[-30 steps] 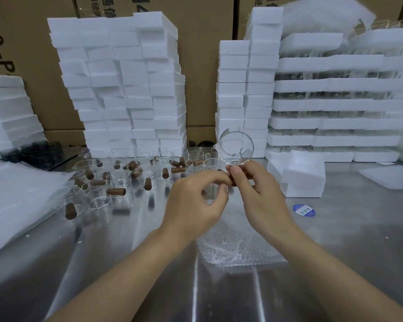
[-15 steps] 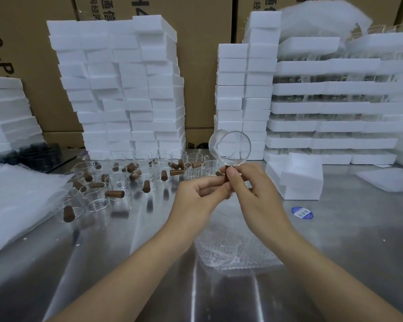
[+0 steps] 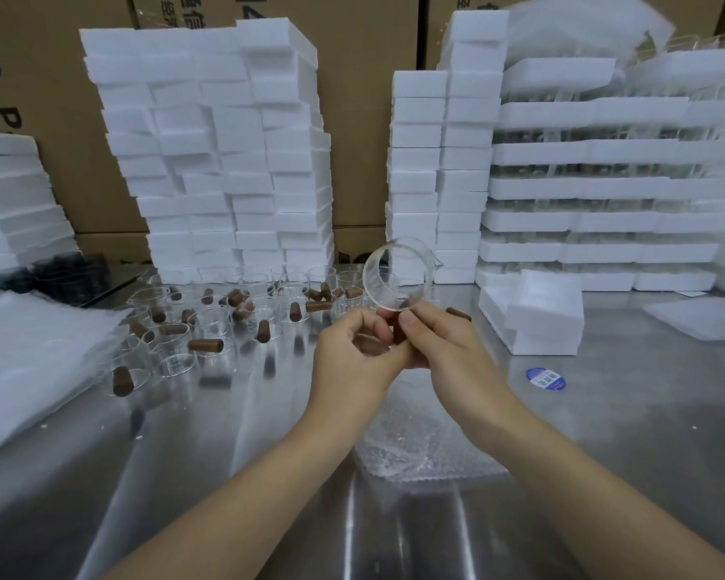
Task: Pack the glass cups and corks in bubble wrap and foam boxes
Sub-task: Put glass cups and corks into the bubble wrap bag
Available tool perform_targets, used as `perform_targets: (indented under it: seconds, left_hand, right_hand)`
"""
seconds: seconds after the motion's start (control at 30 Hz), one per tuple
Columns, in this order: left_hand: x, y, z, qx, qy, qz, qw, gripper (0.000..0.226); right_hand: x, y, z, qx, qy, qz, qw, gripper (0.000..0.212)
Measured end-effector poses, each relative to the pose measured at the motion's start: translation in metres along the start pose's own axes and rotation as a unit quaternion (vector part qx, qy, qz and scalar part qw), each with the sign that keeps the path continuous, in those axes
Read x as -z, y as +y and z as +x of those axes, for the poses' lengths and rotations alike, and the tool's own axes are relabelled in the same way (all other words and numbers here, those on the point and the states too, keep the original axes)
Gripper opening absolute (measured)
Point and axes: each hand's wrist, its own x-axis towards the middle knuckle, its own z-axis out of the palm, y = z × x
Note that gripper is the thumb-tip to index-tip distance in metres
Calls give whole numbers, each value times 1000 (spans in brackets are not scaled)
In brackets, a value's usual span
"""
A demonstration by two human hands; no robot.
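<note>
**A:** Where's the glass cup (image 3: 398, 272)?

**B:** In the air above the bubble wrap (image 3: 419, 450), tipped on its side. Its base is turned towards the camera and the spout is on the far right end. The right hand (image 3: 453, 353) pinches the lower edge of the base, thumb on the near side.

**A:** And the left hand (image 3: 352, 362)?

**B:** Its fingers are curled in just under the cup, tips meeting the right hand's. I cannot tell whether they nip the glass or something small and dark between the hands.

**A:** How will it handle?

**B:** Light, stiff and thin-walled, probably slippery and easy to chip. I'd judge the wall near the base a safer hold than the spout. It should go down onto the wrap gently.

**A:** What's around it?

**B:** More cups (image 3: 172, 357) and brown corks (image 3: 204, 345) lie scattered on the steel table (image 3: 645, 433) to the left. A foam box (image 3: 536, 320) sits near on the right, with stacks of foam boxes (image 3: 227, 161) behind.
</note>
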Motion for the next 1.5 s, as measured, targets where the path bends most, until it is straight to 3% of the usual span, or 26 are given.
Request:
perform_targets:
  seconds: [1.07,1.27,1.4,1.5]
  left_hand:
    - [-4,1,-4,24,-9,7,1000,26]
    - [1,7,0,86,-5,-40,995,16]
    - [7,7,5,126,22,-50,990,45]
    - [14,6,9,48,-6,30,998,81]
  right_hand:
    - [3,5,2,-50,23,-8,998,30]
    - [13,2,6,-6,88,-18,996,20]
    - [22,0,8,19,116,-53,992,19]
    - [25,-2,9,10,128,-70,989,17]
